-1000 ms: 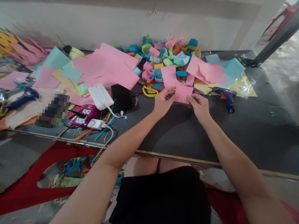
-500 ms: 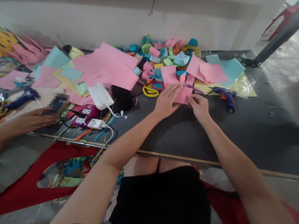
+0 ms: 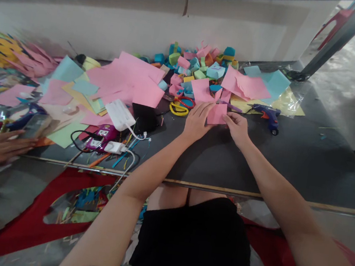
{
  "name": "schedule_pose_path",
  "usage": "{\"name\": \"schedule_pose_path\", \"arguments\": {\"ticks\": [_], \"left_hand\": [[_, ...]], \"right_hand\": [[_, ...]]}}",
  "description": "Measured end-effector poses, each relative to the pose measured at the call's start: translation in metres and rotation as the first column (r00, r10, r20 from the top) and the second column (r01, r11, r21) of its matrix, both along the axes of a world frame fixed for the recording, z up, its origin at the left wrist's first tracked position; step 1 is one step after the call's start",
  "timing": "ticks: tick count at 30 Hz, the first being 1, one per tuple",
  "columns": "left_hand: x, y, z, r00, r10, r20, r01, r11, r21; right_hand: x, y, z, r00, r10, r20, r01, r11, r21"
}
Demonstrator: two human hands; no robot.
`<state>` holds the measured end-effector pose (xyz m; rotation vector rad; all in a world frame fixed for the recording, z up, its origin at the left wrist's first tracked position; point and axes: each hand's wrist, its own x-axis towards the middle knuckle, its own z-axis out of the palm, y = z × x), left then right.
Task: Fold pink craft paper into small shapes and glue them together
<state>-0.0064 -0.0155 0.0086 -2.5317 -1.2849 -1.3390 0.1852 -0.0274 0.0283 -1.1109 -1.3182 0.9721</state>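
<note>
A small pink square of paper (image 3: 217, 114) is held between my two hands, just above the dark table (image 3: 226, 161). My left hand (image 3: 198, 120) has its fingers on the paper's left edge. At its right edge, my right hand (image 3: 236, 125) pinches the paper between thumb and fingers. Right behind my hands lie a larger pink sheet (image 3: 201, 89) and purple-handled scissors (image 3: 232, 106). Red-and-yellow-handled scissors (image 3: 178, 108) rest to the left of my left hand.
A blue glue gun (image 3: 269, 114) lies to the right. Folded paper pieces (image 3: 185, 71) are heaped at the back. Left are pink sheets (image 3: 133, 75), a white charger (image 3: 120, 114), a purple power strip (image 3: 102, 134) with cables, and a co-worker's hand (image 3: 5, 145).
The small pink paper has tilted up and its raised strip no longer stands above it. The co-worker's hand has moved left, taking away a blurred object and uncovering a green sheet.
</note>
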Motion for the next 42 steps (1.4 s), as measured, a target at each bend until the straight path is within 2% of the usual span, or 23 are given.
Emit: {"name": "schedule_pose_path", "arguments": {"ticks": [5,18,23,29,33,38,42], "left_hand": [[-0.002,0.002,0.0,1.0,0.008,0.016,-0.008,1.0,0.016],[-0.002,0.001,-0.001,0.999,-0.002,0.04,0.0,0.999,0.052],[-0.002,-0.003,0.004,0.995,0.014,0.1,-0.013,1.0,-0.018],[-0.003,-0.004,0.006,0.959,0.049,0.28,-0.003,0.987,-0.163],[-0.001,-0.005,0.008,0.867,0.146,0.477,-0.004,0.958,-0.287],[0.005,-0.002,0.01,0.648,0.224,0.728,0.15,0.9,-0.41],[0.009,0.005,0.006,0.519,0.255,0.816,0.277,0.852,-0.443]], "right_hand": [[0.001,-0.001,0.002,1.0,0.02,-0.021,-0.02,1.0,0.015],[0.004,-0.001,-0.001,0.999,-0.017,0.051,0.016,1.0,0.011],[0.003,-0.002,-0.001,0.998,-0.038,0.048,0.037,0.999,0.021],[0.0,-0.005,0.007,0.997,0.023,0.072,-0.024,1.0,0.012],[-0.001,-0.006,0.01,0.997,0.045,0.065,-0.046,0.999,0.011],[-0.001,-0.004,0.004,0.994,0.055,0.09,-0.056,0.998,0.014],[0.0,-0.002,-0.001,0.991,0.053,0.122,-0.054,0.999,0.006]]}}
